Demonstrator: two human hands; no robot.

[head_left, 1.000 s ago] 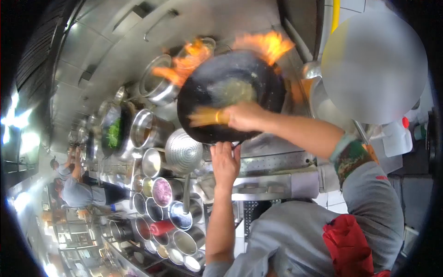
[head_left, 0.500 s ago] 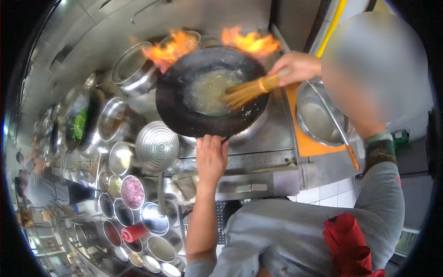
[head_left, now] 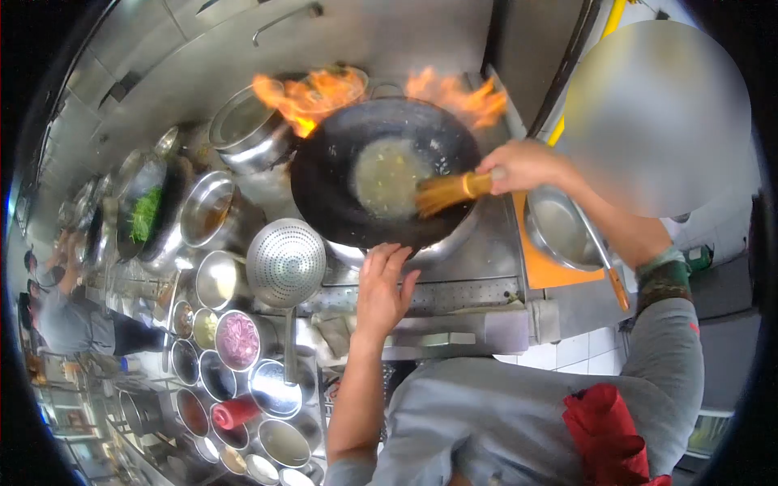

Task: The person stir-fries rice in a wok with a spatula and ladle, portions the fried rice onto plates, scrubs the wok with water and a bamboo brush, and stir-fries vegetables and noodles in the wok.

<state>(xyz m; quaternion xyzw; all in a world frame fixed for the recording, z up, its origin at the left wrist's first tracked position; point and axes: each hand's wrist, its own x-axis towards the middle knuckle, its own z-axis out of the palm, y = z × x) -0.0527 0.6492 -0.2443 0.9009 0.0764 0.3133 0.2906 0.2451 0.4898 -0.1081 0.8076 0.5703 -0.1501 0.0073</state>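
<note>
A large black wok (head_left: 324, 190) sits on the burner with shallow cloudy liquid (head_left: 389, 174) and small bits in its bottom. My right hand (head_left: 527, 166) is closed round the handle end of a bamboo wok brush (head_left: 448, 193). The brush's blurred bristles reach into the liquid from the right. At the wok's near rim is my left hand (head_left: 382, 287), its fingers stretched forward and its thumb spread apart. Its fingertips meet the rim in view; whether they press on it I cannot tell.
Flames (head_left: 320, 97) rise behind the wok. A perforated strainer (head_left: 285, 263) lies left, near several metal containers, one with sliced pink onion (head_left: 238, 340). A metal bowl (head_left: 559, 227) with a ladle across it stands right on an orange board (head_left: 539, 271). Other people (head_left: 77, 312) appear far left.
My left thumb has spread away from the wok's edge, where the hand was closed before. The brush has swept a little within the wok. The whole view has shifted slightly.
</note>
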